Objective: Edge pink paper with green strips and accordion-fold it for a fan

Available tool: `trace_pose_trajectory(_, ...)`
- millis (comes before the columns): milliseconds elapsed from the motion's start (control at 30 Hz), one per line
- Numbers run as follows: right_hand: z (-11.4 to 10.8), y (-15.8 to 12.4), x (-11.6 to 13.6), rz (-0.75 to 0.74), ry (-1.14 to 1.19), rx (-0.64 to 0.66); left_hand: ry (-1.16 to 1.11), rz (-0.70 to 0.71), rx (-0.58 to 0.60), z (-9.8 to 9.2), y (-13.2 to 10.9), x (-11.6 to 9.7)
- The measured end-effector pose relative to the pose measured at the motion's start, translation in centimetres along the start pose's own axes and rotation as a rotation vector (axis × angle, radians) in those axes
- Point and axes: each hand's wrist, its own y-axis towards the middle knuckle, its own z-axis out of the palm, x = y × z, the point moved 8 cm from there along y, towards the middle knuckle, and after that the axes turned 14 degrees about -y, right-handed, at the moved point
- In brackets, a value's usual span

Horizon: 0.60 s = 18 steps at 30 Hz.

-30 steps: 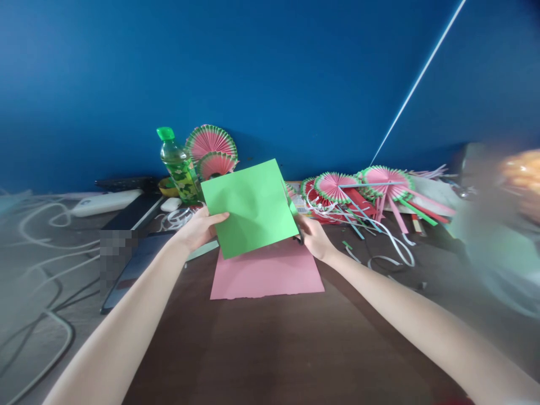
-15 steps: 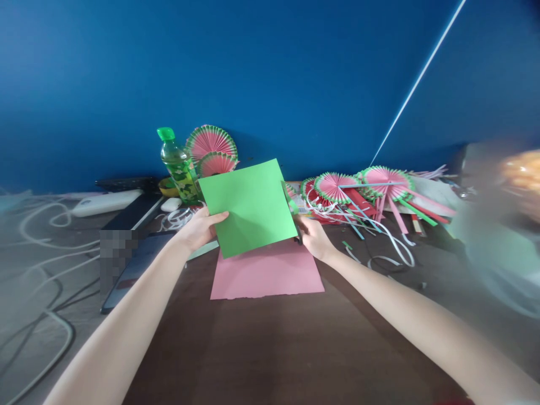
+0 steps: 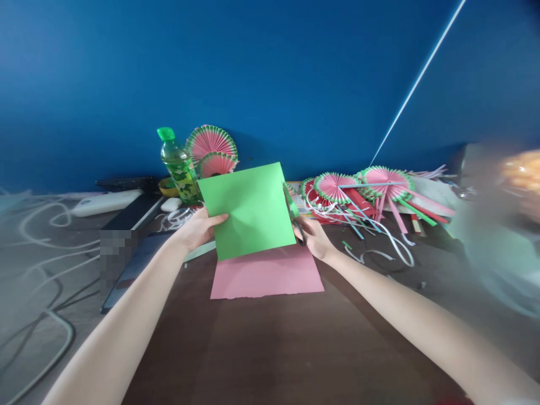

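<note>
My left hand point(image 3: 201, 229) pinches a green sheet of paper point(image 3: 248, 211) at its left edge, thumb on the front face. The sheet is raised and tilted above a pink sheet of paper point(image 3: 266, 281) lying on the table. My right hand point(image 3: 315, 237) is closed on scissors point(image 3: 300, 233) at the green sheet's right edge; one black handle loop shows, and the blades are mostly hidden behind the paper. A narrow green strip point(image 3: 292, 206) stands partly apart from that edge.
A green-capped bottle point(image 3: 180, 169) and folded paper fans point(image 3: 212, 145) stand by the blue wall. More pink-green fans point(image 3: 386, 184) and paper strips lie at right. A phone point(image 3: 137, 264) and white cables point(image 3: 54, 315) are at left. A blurred person is at far right.
The green sheet has tipped slightly, its top right corner lower. The scissors' black handle shows more beside my right hand, which has shifted slightly right. My left hand keeps its grip.
</note>
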Motion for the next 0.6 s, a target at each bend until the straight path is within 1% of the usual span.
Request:
trace_pose_trajectory(133,-0.1,0.0,-0.1,-0.001,-0.026,-0.014,0.022,-0.062,0.031,0.3,-0.2,0.4)
trace_pose_trajectory(233,-0.1,0.0,-0.4,0.007,-0.009,-0.017,0.036,-0.081,0.037,0.4,-0.4,0.4)
trace_pose_trajectory(400,0.0,0.1,-0.4,0.007,0.020,-0.012,0.059,-0.073,0.020,0.5,-0.5,0.2)
trace_pose_trajectory(600,0.0,0.0,-1.0,0.042,-0.007,-0.013,0.095,-0.067,0.047,0.7,-0.5,0.3)
